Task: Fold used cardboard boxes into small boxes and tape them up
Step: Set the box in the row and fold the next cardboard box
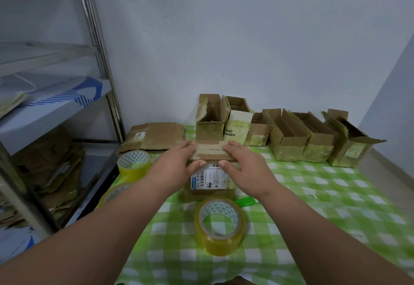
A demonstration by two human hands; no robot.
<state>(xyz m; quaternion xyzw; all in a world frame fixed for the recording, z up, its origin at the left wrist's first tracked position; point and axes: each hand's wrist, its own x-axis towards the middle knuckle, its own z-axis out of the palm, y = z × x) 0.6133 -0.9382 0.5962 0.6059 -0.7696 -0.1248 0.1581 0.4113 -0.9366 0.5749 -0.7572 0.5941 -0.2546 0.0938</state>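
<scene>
On the green-checked desk point(313, 195), mid-frame, the cardboard box point(211, 174) stands with its top flaps folded shut. Left hand point(177, 163) and right hand point(244, 166) lie flat from either side, fingers straight and together, thumbs on the near edge, apparently holding the flaps closed for taping. A tape roll point(220, 225) sits just in front.

Tape roll point(220, 225) before box point(210, 172); boxes point(289, 137) behind

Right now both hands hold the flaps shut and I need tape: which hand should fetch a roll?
Probably the right hand: the nearest tape roll stands just below it. The left hand can keep pressing the box flaps.
</scene>
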